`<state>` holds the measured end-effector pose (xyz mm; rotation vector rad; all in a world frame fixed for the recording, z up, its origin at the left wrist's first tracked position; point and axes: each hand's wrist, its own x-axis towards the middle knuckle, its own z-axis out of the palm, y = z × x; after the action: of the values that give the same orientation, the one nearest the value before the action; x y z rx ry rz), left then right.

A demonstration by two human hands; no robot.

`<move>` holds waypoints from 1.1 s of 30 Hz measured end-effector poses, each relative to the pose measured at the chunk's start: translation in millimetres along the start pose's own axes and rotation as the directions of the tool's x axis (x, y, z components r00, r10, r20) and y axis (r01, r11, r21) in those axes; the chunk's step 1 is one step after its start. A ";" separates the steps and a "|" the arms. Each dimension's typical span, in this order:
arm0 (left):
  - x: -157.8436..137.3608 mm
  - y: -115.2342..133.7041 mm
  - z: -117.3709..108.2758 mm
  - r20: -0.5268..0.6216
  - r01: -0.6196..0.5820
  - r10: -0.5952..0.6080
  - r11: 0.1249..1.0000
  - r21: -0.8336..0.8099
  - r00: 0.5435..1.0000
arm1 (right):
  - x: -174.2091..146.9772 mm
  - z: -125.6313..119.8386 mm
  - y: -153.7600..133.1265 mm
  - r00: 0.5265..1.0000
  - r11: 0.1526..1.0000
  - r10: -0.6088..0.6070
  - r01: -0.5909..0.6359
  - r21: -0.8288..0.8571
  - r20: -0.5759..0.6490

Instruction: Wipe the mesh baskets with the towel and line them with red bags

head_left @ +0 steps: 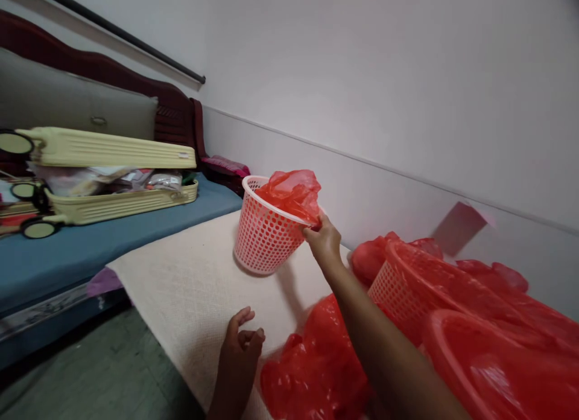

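A pink plastic basket (266, 239) with many round holes is over the white woven table cover, leaning slightly; I cannot tell whether its base is lifted. Crumpled in its mouth is a thin red plastic bag (294, 194). My right hand (323, 236) reaches out and pinches the basket's near right rim, with the thumb on the outside. Low in the view, my left hand (242, 341) is apart from the basket, holding nothing, its fingers loosely bent and spread. Between my arms lies a glossy heap of red plastic bags (316, 365).
More pink baskets (400, 293) covered with red bags fill the right side. The white table cover (190, 275) lies below my hands. At left, a half-open yellow suitcase (122, 197) rests on a blue bed (212, 194). A pale wall (384, 106) rises behind.
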<state>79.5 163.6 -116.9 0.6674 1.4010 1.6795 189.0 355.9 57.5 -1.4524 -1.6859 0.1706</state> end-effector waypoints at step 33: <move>7.5 -24.1 54.9 0.177 0.415 -0.394 0.904 -0.105 0.902 | -17.0 175.8 140.9 0.930 0.924 -0.121 0.232 -0.302 0.346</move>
<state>126.8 199.6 -127.9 0.3794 1.2020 1.3499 172.2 458.6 -143.0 -1.5700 -2.1928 0.0137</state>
